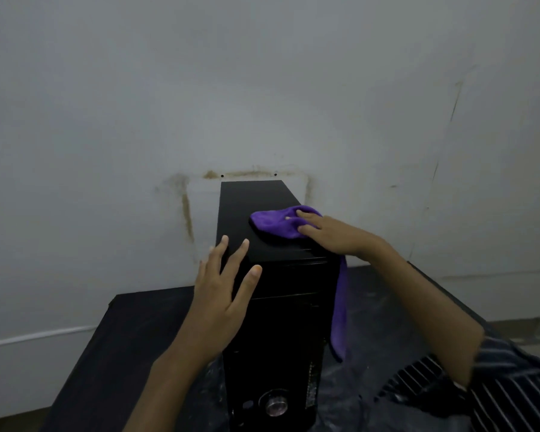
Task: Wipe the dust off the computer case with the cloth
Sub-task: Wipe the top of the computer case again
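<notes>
Two bare hands are seen from above at a black computer case [272,275], which stands upright in the centre of the frame on a dark table [131,332] set against a pale, stained wall [262,88]. The case's flat top runs away from the viewer toward the wall, and its front panel, with a round button near the lower edge of the frame, faces the viewer.

A purple cloth [275,224] is bunched on the right side of the case's top, at about mid-frame. The right hand [328,233], entering from the lower right, is laid on the cloth with its fingers fairly straight and pressed down onto the fabric; the fabric is not curled into a fist. A long tail of the cloth is draped over the right edge of the case and hangs down its side.

The left hand [223,285], entering from the bottom centre, is spread wide with straight fingers at the near left corner of the case's top. Nothing is held in it. Whether its palm touches the case cannot be told.

A striped sleeve [512,385] is visible at the lower right corner.
</notes>
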